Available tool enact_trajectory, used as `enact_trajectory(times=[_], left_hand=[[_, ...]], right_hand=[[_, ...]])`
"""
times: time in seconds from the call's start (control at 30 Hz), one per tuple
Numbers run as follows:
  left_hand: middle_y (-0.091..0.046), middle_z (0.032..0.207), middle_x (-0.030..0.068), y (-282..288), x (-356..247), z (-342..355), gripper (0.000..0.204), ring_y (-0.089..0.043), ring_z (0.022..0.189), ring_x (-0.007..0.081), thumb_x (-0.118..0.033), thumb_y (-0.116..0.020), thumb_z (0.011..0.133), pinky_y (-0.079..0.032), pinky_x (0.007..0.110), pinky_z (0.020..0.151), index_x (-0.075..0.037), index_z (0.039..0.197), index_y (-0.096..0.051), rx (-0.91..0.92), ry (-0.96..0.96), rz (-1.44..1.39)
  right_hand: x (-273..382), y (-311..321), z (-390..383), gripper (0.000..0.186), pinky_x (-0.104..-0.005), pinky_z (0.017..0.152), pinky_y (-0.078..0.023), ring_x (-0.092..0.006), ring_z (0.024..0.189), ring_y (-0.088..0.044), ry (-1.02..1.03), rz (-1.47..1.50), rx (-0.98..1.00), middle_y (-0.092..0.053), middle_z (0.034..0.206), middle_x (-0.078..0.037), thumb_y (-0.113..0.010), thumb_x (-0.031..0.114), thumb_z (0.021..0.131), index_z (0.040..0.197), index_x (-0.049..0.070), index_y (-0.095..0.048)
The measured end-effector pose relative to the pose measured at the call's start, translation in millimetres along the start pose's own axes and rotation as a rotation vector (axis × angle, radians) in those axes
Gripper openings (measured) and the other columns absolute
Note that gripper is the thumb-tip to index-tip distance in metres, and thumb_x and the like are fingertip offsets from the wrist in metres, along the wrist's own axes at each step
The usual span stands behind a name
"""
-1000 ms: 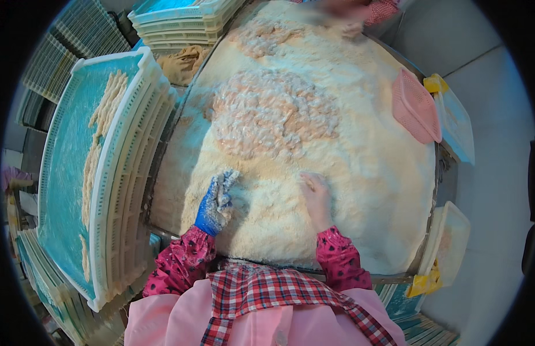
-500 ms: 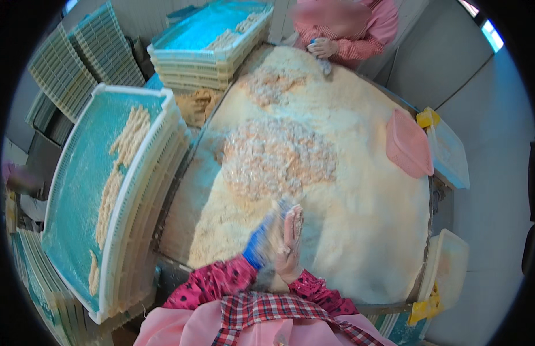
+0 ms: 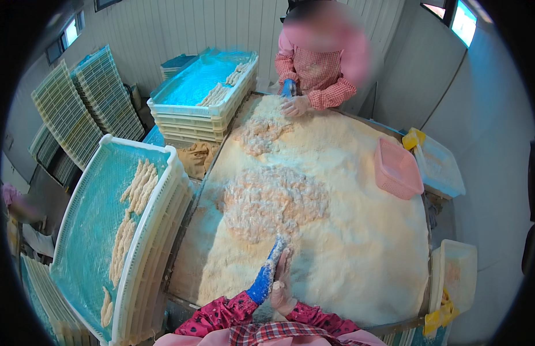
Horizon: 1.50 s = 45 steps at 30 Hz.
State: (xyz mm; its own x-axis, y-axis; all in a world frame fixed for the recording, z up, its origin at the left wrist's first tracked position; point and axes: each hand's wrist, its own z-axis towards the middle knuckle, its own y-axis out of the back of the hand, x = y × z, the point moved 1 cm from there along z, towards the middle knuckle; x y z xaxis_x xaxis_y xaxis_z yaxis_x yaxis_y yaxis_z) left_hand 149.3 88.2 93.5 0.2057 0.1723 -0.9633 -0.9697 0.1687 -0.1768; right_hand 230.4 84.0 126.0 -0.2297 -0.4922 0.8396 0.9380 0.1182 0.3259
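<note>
Fingers (image 3: 275,252) pointing forward, straight and together; I'm holding the blue-gloved left hand (image 3: 264,281) palm-to-palm with the right hand (image 3: 282,288); powder-dusted raw-meat pile (image 3: 273,202) is lying just ahead, on pale powder (image 3: 354,248).

The left hand (image 3: 267,277) and right hand (image 3: 281,288) stand palm to palm, hiding their inner faces (whether anything lies between them, I cannot tell). Pale powder (image 3: 365,248) hides most of the top of the desk (image 3: 190,222). Across it, the co-worker's (image 3: 319,69) head is blurred and their legs are hidden. The lower edge cuts off the checked apron (image 3: 279,330); the dark rim cuts into the tray stack (image 3: 51,300) at lower left. A pinkish patch in the pale tub (image 3: 460,274) is too indistinct to name.
</note>
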Motion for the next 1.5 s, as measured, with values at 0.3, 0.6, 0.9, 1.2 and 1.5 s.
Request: enact_trajectory(times=[0.3, 0.6, 0.9, 1.2, 1.5], left_hand=[[-0.041, 0.137, 0.012, 16, 69, -4, 0.043, -0.038, 0.125, 0.02, -0.019, -0.048, 0.091, -0.029, 0.032, 0.104, -0.003, 0.131, -0.042, 0.072, 0.328, 0.167], [-0.019, 0.146, 0.0117, -18, 17, -3, 0.059, -0.02, 0.135, 0.0219, -0.029, -0.035, 0.095, -0.013, 0.032, 0.11, 0.0, 0.141, -0.014, -0.037, -0.003, -0.401], [-0.008, 0.149, 0.0132, -7, -18, -17, 0.074, -0.007, 0.138, 0.0232, -0.043, -0.038, 0.089, -0.006, 0.035, 0.111, 0.001, 0.142, -0.011, 0.03, -0.036, -0.019], [-0.027, 0.144, 0.0136, 15, 1, -9, 0.055, -0.03, 0.13, 0.0237, -0.029, -0.039, 0.095, -0.023, 0.034, 0.107, 0.0, 0.138, -0.023, -0.213, 0.077, -0.084], [-0.04, 0.135, 0.0168, 67, -87, -59, 0.054, -0.039, 0.124, 0.0251, -0.039, -0.043, 0.093, -0.033, 0.033, 0.104, 0.002, 0.128, -0.039, -0.552, 0.399, -1.122]], right_hand=[[-11, 15, 1, 0.082, -0.0429, 0.11, -0.001, -0.0338, 0.137, 0.0, -0.118, 0.028, -0.161, -0.003, 0.148, -0.021, -0.012, 0.061, 0.089, 0.142, -0.001, -0.004], [19, -5, -12, 0.077, -0.0452, 0.11, -0.005, -0.0385, 0.136, -0.004, 0.007, 0.036, -0.12, -0.005, 0.146, -0.024, -0.015, 0.055, 0.092, 0.141, -0.003, -0.007], [-4, -2, -17, 0.08, -0.0481, 0.109, -0.006, -0.0412, 0.135, -0.004, 0.048, 0.08, -0.11, -0.004, 0.146, -0.026, -0.013, 0.058, 0.09, 0.141, -0.004, -0.006], [-17, -2, 20, 0.068, -0.0454, 0.108, -0.013, -0.0389, 0.133, -0.017, 0.1, -0.043, 0.071, -0.018, 0.144, -0.024, -0.031, 0.042, 0.091, 0.14, -0.002, -0.014], [-141, 43, 167, 0.024, -0.0422, 0.078, -0.045, -0.0341, 0.089, -0.056, -0.062, -0.729, 0.159, -0.059, 0.092, -0.014, -0.06, 0.014, 0.074, 0.097, 0.008, -0.057]])
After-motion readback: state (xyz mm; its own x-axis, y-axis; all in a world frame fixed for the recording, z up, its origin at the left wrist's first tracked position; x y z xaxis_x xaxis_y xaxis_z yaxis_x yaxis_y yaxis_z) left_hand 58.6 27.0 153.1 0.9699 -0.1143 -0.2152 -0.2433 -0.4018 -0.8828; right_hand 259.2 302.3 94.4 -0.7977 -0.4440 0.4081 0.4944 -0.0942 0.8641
